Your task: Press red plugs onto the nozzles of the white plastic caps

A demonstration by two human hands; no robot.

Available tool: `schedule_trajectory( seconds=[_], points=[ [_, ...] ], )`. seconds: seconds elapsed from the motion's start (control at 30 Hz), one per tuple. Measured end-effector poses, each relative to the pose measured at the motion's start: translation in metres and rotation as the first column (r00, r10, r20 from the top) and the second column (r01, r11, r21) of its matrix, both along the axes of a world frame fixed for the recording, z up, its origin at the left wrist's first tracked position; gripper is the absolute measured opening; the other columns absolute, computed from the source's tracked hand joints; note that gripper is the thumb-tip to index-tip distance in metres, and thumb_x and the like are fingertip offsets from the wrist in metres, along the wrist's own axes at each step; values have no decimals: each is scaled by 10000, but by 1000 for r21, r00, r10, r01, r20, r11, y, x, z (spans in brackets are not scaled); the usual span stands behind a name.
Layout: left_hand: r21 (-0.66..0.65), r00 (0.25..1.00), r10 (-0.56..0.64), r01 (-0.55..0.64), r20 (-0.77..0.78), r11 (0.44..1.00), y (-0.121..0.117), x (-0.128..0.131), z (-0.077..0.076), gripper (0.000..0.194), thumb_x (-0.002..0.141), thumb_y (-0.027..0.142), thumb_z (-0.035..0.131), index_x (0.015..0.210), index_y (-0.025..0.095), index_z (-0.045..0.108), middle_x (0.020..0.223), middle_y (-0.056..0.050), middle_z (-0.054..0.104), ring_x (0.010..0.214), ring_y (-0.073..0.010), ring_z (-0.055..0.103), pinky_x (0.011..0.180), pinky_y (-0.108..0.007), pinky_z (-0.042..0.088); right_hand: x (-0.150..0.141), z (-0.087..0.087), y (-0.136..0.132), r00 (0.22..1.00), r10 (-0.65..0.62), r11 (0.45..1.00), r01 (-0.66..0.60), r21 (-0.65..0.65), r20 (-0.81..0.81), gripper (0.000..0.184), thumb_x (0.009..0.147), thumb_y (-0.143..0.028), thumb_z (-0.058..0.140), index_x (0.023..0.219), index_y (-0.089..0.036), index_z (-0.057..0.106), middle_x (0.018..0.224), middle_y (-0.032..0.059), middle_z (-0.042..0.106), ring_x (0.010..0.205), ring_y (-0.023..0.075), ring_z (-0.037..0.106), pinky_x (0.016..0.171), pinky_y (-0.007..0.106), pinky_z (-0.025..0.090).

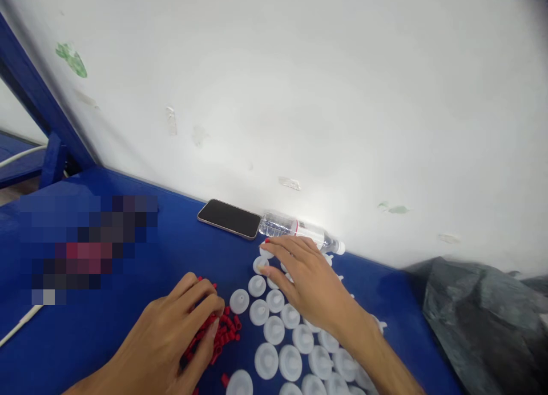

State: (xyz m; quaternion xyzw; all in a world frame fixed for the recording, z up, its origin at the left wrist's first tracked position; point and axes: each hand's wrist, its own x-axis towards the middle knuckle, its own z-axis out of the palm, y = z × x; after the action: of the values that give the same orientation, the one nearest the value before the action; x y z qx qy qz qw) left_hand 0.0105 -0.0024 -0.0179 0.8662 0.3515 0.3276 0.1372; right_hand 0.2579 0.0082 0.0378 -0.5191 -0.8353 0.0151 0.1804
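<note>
Left hand (169, 329): bare; slim, tapering fingers; smooth back, bare wrist behind, cropped by lower frame edge.
Right hand (306, 269): bare too; long, slender fingers, narrow wrist.
Right forearm (371, 347): uncovered from wrist to lower frame edge; slender, smooth.
Left thumbnail (214, 327): small, visible; finer detail too blurred to tell.

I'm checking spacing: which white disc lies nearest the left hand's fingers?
The white disc just right of the left hand, beside the red pieces; the others lie farther right or nearer the picture's bottom edge.
</note>
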Motion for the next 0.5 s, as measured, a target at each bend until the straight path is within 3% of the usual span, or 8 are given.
schedule_trajectory(
  seconds=[0.13,0.2,0.4,0.5],
  points=[
    [95,998,-68,69,-18,993,6,-8,-4,132,928,161,518,1020,220,592,911,-21,626,797,-170,575,642,-245,469,-11,12,-10,970,189,980,-196,-31,-150,59,960,-283,622,942,-229,606,986,-28,712,900,144,662,897,323,491],
    [144,994,-94,101,-50,984,8,-10,-4,165,923,236,575,1086,213,587,940,-28,641,839,-180,587,642,-238,489,-21,16,-18,963,244,965,-253,-67,-118,87,985,-208,548,900,-223,565,927,-32,701,801,128,653,801,292,506],
    [154,981,-177,188,-80,970,6,-14,-4,57,952,257,570,928,208,552,826,-10,598,736,-164,529,583,-235,457,-42,12,-33,932,362,929,-360,89,-7,160,983,-171,479,846,-246,515,823,-76,681,863,125,662,785,271,530],
    [171,978,-179,195,-107,966,6,-15,-11,64,956,261,526,927,213,559,818,-23,593,745,-192,530,579,-272,453,-42,10,-34,922,387,917,-384,108,-5,171,968,-201,540,806,-248,510,784,-110,654,850,93,661,798,228,537]
  ],
)
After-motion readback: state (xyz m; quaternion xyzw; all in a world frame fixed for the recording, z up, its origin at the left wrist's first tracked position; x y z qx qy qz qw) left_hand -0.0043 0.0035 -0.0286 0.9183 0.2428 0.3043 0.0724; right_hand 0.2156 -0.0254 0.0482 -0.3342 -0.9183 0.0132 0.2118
